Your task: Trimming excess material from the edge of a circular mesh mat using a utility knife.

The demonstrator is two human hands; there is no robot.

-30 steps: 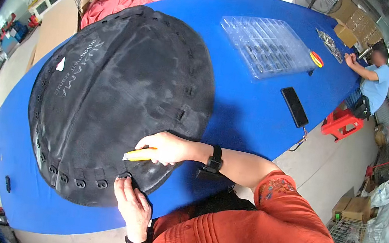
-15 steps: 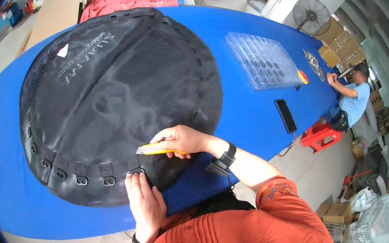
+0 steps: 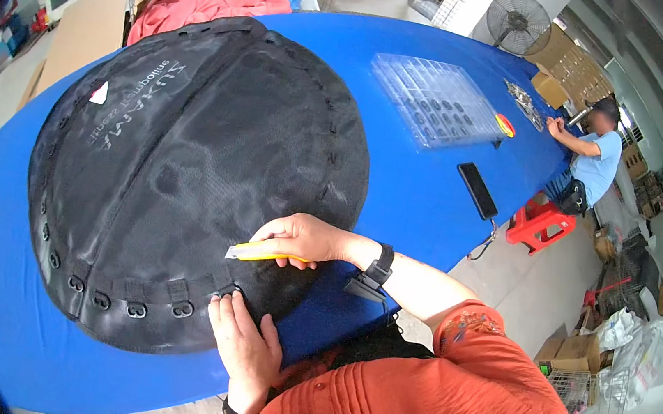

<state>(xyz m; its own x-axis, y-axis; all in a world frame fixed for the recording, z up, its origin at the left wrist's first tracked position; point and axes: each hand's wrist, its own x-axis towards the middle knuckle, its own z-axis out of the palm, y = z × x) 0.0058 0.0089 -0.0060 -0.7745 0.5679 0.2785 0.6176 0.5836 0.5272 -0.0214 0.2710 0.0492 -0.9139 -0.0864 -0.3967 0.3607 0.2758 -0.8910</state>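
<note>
A round black trampoline mat (image 3: 209,192) with a seam across it lies on the blue-covered table. Webbing loops with dark metal rings (image 3: 182,309) run along its near edge. My right hand (image 3: 303,239) is closed around a yellow snap-off utility knife (image 3: 260,251). Its blade points left, just beyond a webbing loop near the rim. My left hand (image 3: 246,350) lies at the near edge, fingers stretched out and thumb apart. Its fingertips touch the mat beside a ring, which they partly cover.
Right of the mat are a clear compartment box (image 3: 435,104) with dark parts, a phone (image 3: 477,190) and a tape roll (image 3: 505,126). Farther off, a person (image 3: 594,156) works beside a heap of metal parts (image 3: 524,105). A red stool (image 3: 540,224) stands by the table.
The whole view has shifted slightly. Both hands keep nearly the same places on the mat, the knife still in my right hand.
</note>
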